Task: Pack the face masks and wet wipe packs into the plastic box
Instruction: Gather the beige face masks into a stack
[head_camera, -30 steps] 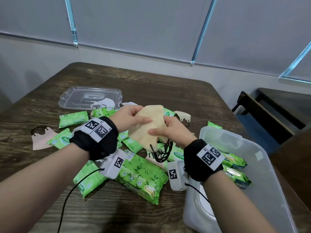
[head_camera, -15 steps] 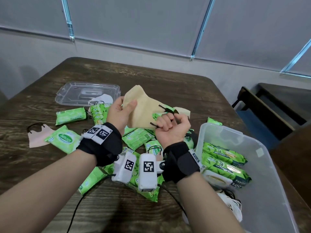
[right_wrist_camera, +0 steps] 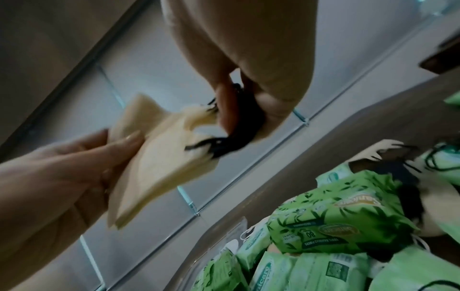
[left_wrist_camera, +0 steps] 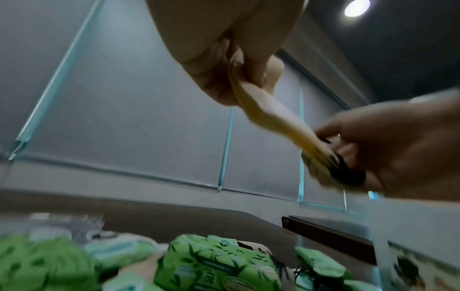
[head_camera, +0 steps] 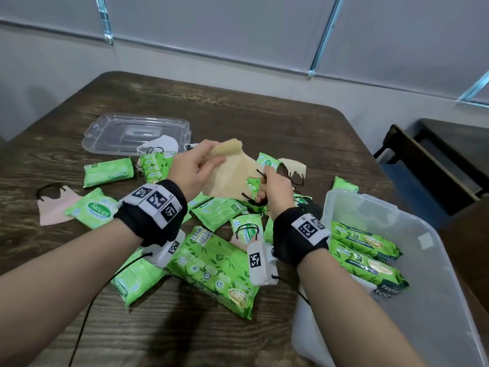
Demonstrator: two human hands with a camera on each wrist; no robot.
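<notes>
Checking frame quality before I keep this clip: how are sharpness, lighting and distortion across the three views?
Head view: sharp, evenly lit, wide-angle bowing of the table edge; tan mask clear. Left wrist view: motion blur on the right hand and the green packs, ceiling lamp glaring. Right wrist view: dim, tilted, the left hand and mask smeared.

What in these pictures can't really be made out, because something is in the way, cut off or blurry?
- Plastic box: its near end is cut off by the head view's bottom edge, and the right forearm covers part of its contents.
- Black ear loops: bunched inside the right hand, so how many cannot be counted.
- Tan mask: smeared by motion in both wrist views; whether one mask or a stack is unclear.
- Left hand: its fingers are hidden behind the mask in the head view.
</notes>
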